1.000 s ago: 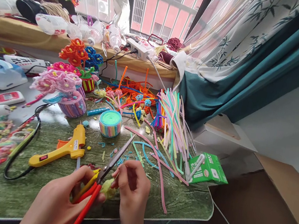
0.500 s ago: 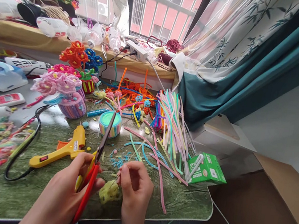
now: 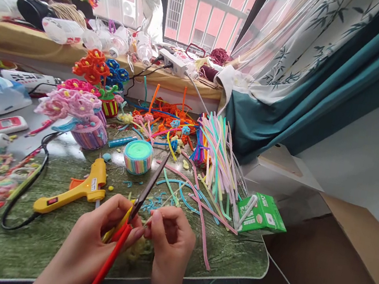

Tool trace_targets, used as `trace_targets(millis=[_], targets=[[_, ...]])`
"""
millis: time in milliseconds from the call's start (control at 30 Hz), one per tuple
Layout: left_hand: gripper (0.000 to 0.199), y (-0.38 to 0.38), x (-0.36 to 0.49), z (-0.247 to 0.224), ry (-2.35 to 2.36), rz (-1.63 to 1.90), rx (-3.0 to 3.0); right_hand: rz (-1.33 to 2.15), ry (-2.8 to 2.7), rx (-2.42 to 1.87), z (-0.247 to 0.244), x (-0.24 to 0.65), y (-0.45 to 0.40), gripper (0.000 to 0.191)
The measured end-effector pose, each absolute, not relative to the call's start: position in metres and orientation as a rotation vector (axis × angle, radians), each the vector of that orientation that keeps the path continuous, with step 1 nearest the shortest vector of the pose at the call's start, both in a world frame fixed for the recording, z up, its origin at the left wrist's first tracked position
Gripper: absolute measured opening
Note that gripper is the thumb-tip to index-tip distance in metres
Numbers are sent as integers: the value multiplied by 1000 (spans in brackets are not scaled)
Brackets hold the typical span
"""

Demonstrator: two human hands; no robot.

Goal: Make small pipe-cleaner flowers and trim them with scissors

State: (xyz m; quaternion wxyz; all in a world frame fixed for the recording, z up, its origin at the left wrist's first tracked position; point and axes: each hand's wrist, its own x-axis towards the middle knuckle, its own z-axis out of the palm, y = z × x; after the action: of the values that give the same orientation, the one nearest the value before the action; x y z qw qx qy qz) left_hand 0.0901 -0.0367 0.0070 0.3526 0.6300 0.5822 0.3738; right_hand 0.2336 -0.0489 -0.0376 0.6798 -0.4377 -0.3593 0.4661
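Observation:
My left hand (image 3: 91,237) is closed around red-handled scissors (image 3: 144,197), whose dark blades point up and to the right. Its thumb and fingertips also come up against a thin, pale wire-like stem (image 3: 147,223). My right hand (image 3: 174,246) pinches that stem between thumb and fingertips, right beside the left fingers. Under the hands lies a blurred clump of yellow fuzz (image 3: 138,250), partly hidden. Blue fuzz clippings (image 3: 155,203) are scattered on the table just beyond the fingertips.
A yellow glue gun (image 3: 76,188) lies at left with its cord. Beyond stand a striped round pot (image 3: 138,157) and a pot of pink fuzzy flowers (image 3: 89,135). Pastel pipe cleaners (image 3: 223,157) are bundled at right, near a green packet (image 3: 264,215). An open cardboard box (image 3: 329,262) sits beyond the table edge.
The scissors have swung to the right, their blades leaning over. My left hand has moved right until its fingertips meet the right hand's at the stem, covering more of the yellow fuzz.

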Motion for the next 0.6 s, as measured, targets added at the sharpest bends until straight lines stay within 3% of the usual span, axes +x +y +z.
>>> trace_targets(millis=[233, 433, 600], targets=[[37, -33, 71, 1, 1377, 877, 1595, 1128, -836, -1000, -27, 244, -53, 18], [30, -37, 52, 8, 1401, 817, 1573, 1004, -972, -1084, -19, 242, -61, 16], [28, -40, 31, -2, 1506, 716, 1849, 1033, -953, -1102, -20, 238, -61, 16]])
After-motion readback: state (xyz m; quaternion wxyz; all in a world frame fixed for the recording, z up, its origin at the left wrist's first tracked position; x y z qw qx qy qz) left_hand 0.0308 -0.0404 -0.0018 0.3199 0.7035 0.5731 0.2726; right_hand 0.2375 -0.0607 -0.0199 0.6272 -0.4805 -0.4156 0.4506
